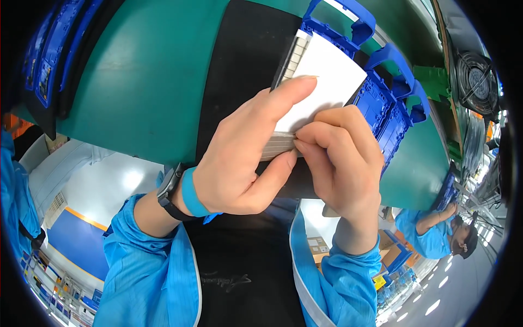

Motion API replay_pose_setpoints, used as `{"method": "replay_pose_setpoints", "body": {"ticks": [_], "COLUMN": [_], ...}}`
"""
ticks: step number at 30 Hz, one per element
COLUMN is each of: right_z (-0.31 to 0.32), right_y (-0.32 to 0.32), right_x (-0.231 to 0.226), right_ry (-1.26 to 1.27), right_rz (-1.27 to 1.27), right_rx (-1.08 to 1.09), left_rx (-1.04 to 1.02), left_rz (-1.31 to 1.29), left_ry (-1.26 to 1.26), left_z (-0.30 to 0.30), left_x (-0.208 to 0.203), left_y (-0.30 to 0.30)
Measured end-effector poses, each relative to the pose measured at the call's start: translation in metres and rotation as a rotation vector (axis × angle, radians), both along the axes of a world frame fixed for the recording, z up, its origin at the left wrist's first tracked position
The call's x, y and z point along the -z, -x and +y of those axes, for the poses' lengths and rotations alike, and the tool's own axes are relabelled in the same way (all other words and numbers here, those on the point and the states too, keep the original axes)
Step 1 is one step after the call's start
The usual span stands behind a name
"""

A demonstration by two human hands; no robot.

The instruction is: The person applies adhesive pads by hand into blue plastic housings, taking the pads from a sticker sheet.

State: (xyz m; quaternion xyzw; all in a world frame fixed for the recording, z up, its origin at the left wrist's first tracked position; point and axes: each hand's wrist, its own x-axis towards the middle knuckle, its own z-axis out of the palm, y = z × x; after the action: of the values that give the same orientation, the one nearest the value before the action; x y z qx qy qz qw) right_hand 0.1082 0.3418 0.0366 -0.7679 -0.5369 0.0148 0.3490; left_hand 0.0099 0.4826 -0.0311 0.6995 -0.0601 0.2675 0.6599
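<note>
My left hand is closed round a white sheet, one finger lying across its face. Along the sheet's left edge runs a light strip divided into small cells. Grey strips lie side by side at its near end, between my two hands. There the thumb and forefinger of my right hand pinch at the end of a grey strip. My fingertips hide what exactly is between them. Just beyond the sheet and to its right lie blue plastic frames with raised handle-like loops.
A black mat lies on the green table. More blue plastic parts stand at the far left. A black fan is at the right. One person in blue works at the right; another blue sleeve shows at the left.
</note>
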Motion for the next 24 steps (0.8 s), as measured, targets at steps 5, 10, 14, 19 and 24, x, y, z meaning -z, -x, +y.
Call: {"method": "replay_pose_setpoints", "body": {"ticks": [5, 10, 14, 19, 24], "right_z": [-0.002, -0.004, -0.01, 0.0, 0.009], "right_y": [-0.001, -0.002, -0.012, -0.025, -0.028], "right_x": [-0.001, -0.009, -0.02, -0.005, -0.008], "right_ry": [0.1, 0.043, 0.032, 0.352, 0.471], "right_rz": [-0.059, 0.03, 0.061, 0.165, 0.163], "right_rx": [-0.061, -0.073, 0.071, -0.072, -0.062], "left_rx": [0.02, 0.002, -0.304, -0.388, -0.385], "left_rz": [0.021, 0.143, 0.061, -0.136, -0.051], "left_ry": [-0.105, 0.155, 0.008, 0.237, 0.214], "left_z": [0.002, 0.003, 0.014, 0.013, 0.012], "left_x": [-0.005, -0.006, -0.003, 0.004, -0.009], "left_y": [0.0, 0.006, 0.008, 0.006, 0.012]}}
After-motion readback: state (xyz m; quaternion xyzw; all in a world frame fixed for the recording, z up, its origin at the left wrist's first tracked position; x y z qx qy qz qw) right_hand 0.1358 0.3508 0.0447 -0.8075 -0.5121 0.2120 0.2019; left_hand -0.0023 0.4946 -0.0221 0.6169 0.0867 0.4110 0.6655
